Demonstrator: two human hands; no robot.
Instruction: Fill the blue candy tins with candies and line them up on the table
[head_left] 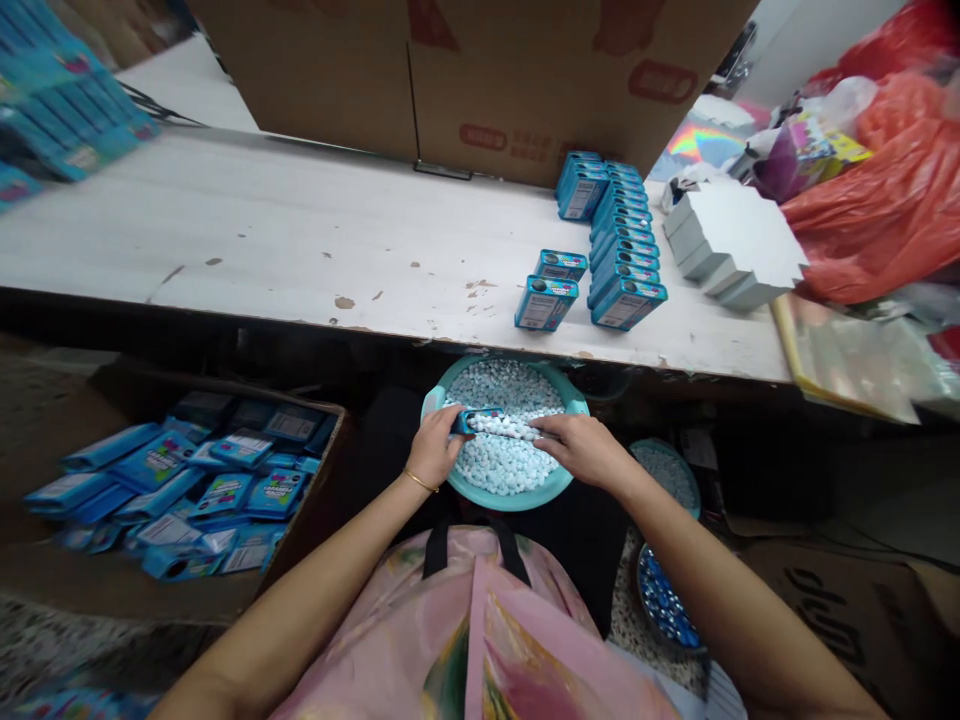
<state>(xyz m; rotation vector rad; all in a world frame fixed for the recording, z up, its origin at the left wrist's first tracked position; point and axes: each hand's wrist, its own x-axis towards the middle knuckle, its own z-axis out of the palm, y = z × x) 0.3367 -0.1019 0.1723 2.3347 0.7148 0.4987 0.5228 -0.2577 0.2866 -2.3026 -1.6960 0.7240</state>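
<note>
Our left hand (435,448) wraps around a small blue box (460,422) held over the turquoise basin (510,502) of white pellets (504,466), its end facing right; our right hand (579,448) pinches a scoop (508,434), largely hidden by its load, at that end. We have upright boxes (628,302) in rows on the table (300,230); more lie jumbled in a carton (324,475) to our left

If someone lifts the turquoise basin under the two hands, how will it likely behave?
The basin may feel heavy for its size, as white pieces spread across its inside, though their depth is unclear. These look small, rounded and loose, so they would probably roll if it tilts. Its even curve suggests a fairly stiff wall.
</note>
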